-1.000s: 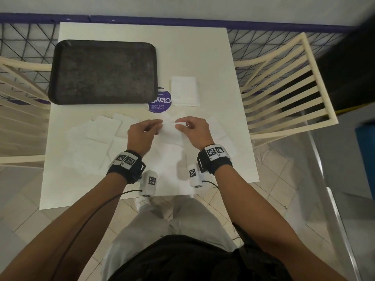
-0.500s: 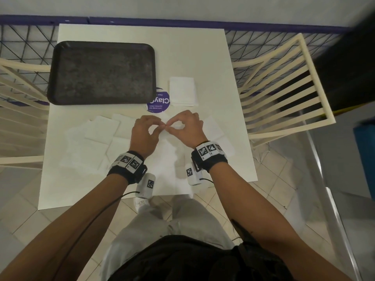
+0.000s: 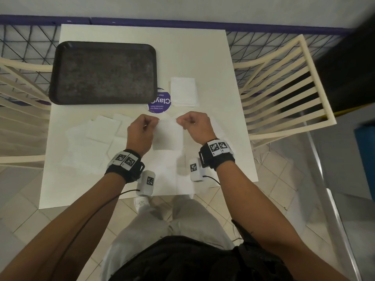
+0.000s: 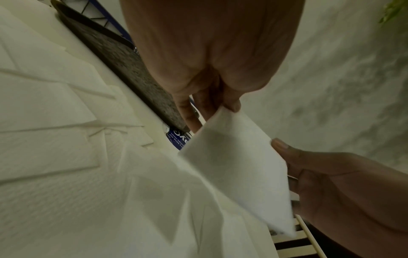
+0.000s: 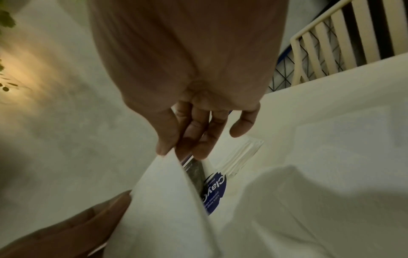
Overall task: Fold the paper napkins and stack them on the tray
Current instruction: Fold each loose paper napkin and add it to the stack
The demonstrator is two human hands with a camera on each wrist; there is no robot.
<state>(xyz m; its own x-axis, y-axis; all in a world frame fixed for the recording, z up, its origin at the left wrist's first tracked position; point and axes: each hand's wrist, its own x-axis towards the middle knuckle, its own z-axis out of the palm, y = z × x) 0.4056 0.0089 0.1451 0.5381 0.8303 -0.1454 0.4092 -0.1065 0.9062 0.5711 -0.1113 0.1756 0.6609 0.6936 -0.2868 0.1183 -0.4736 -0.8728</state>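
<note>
I hold one white napkin up off the worktop. My left hand pinches its top left corner, and my right hand pinches its top right corner. The napkin hangs down flat between my two hands, with its bottom edge close to the worktop.

Under it and out to my left lie more open napkins, spread flat and lapping over each other. A small folded pile sits past my right hand, near the far right side. A round purple sticker is just beside it.

The dark tray lies at the far left, well apart from my hands. Its near right corner covers part of the sticker. There is bare worktop beyond the folded pile.
</note>
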